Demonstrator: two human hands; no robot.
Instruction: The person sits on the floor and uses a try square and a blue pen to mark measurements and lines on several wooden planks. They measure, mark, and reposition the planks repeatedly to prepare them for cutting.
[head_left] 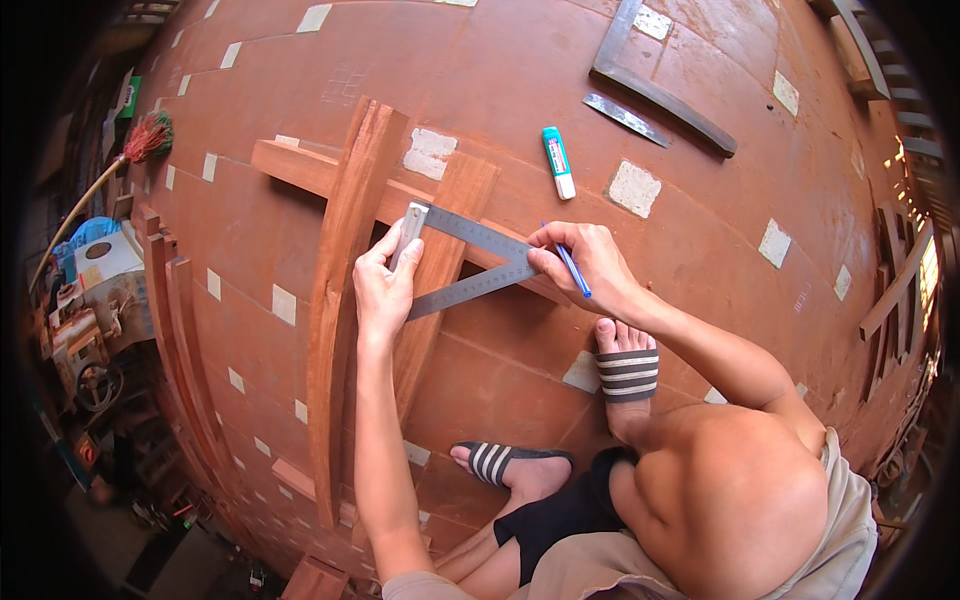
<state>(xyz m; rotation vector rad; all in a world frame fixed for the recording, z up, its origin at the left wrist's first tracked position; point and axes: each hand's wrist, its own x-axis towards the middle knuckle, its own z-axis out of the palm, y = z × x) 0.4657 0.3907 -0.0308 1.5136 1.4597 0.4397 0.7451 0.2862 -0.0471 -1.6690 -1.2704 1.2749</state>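
My left hand point(385, 290) is closed around the pale stock of a try square point(478, 233), whose marked steel blade slants toward my right hand. Below that blade lies a steel ruler point(470, 287), and the two marked strips meet in a V at my right fingertips. With thumb and forefinger my right hand point(590, 262) pinches this meeting point, while a blue pen point(572, 262) sticks out between its fingers. Beneath the tools is a short reddish wooden board point(440, 245). Beside it runs a long wooden beam point(345, 300), and both cross a wooden rail point(290, 165).
A teal and white tube point(557, 162) lies on the tiled floor point(500, 80). Farther right are a loose metal blade point(625, 119) and a large dark framing square point(665, 95). Long timbers point(185, 340) and a red-bristled broom point(148, 140) lie left. My sandalled feet point(628, 375) are close by.
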